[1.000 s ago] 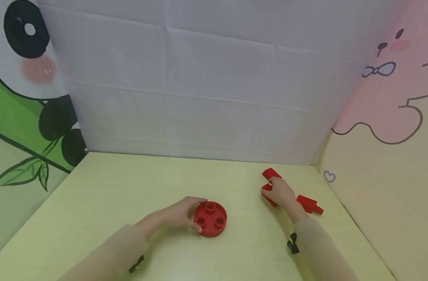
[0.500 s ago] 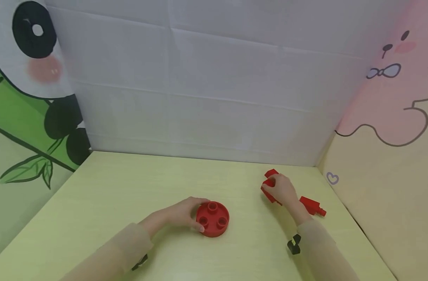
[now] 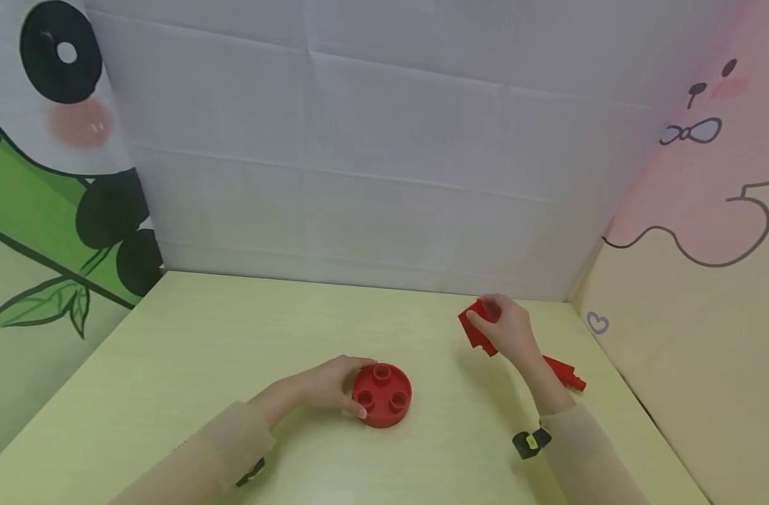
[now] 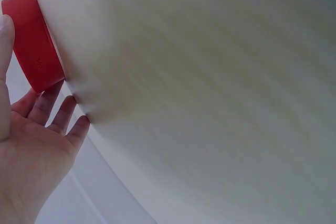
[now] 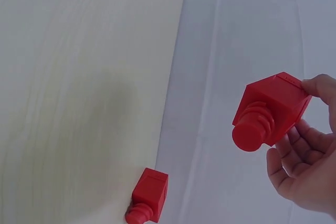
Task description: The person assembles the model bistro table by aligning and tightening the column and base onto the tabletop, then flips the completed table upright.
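My left hand [image 3: 326, 382] grips the left side of a red round base [image 3: 382, 390] lying on the table, with its three ring-shaped sockets facing up. In the left wrist view the thumb and fingertips span the base's side wall [image 4: 37, 45]. My right hand [image 3: 509, 331] pinches a red block [image 3: 475, 328] above the table. The right wrist view shows that held block's round ridged peg [image 5: 252, 132] pointing away from the thumb. Another red block [image 3: 562, 373] with a peg lies on the table, partly hidden behind my right forearm.
The pale yellow table [image 3: 252, 322] meets a white cloth backdrop [image 3: 384, 175] at the back. Printed panels flank it, a pink one [image 3: 693, 189] on the right. In the right wrist view a red block [image 5: 150, 192] lies near the table's back edge.
My right hand has lifted one red block off the table, moving up and slightly away. The block lying farther back is now hidden in the head view. My left hand stays on the round base.
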`<action>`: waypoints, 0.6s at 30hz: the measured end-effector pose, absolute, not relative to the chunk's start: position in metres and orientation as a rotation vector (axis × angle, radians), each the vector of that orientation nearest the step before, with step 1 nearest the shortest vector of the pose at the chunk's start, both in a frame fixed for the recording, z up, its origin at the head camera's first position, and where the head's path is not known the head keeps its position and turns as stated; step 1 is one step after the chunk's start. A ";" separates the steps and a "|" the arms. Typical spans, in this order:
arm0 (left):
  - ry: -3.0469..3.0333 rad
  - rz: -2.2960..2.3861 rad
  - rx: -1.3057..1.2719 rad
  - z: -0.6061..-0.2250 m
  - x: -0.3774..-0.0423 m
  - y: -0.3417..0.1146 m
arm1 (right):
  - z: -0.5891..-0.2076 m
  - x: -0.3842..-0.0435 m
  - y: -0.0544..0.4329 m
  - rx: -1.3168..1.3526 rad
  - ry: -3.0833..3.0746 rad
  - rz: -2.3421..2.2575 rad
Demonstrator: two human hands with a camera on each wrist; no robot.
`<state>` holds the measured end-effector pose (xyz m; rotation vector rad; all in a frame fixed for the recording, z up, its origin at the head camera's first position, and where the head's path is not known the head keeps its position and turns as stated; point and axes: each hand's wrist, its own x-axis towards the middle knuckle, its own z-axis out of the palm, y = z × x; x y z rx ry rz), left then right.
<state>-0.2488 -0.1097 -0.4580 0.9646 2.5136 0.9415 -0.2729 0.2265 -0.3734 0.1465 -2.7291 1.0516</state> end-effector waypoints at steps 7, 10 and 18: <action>2.497 0.963 1.017 -0.460 -0.250 -0.110 | -0.365 -0.256 0.210 0.179 -2.560 1.200; 2.507 0.953 1.044 -0.461 -0.250 -0.111 | -0.364 -0.248 0.205 0.214 -2.500 1.255; 2.538 0.906 1.007 -0.455 -0.247 -0.109 | -0.369 -0.231 0.197 0.283 -2.388 1.632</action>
